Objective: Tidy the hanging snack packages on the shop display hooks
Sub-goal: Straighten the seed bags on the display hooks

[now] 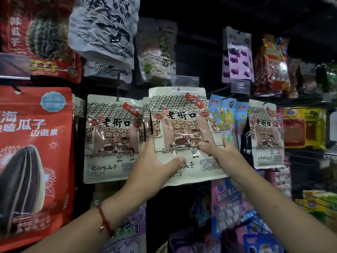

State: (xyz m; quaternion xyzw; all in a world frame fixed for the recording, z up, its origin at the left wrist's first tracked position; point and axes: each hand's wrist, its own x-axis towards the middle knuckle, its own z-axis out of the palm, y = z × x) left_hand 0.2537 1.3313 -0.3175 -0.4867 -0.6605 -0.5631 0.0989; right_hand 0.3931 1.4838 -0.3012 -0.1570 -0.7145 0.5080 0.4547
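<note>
1. Biggest thing in view is the red sunflower seed bag (34,161) on the far left. It has a huge striped seed printed on it, and it hangs from a hook at its top edge.
2. Next up is the cream seed pouch (182,136) in the middle, the one with the old street shop drawing on it. It sits dead centre in the display, its hang hole is right under a clear price tag holder (184,82), and its bottom is tipped a bit toward the camera.
3. A matching cream pouch (111,137) hangs just beside it on the left, and more of the same are tucked behind both.
4. A third cream pouch (266,134) hangs to the right, past some blue candy packs (224,117).
5. Up top there's a clear bag of striped seeds (104,28) and a purple plum pack (238,55).
6. The left hand (155,167) has its grip on the centre pouch's lower left corner. The thumb lies flat across the front and the fingers go round behind.
7. The right hand (220,154) holds the lower right edge the same way, with the thumb pressed on the front and the fingers behind.
8. Smallest bit is a red string bracelet (104,219) on the left wrist.
</note>
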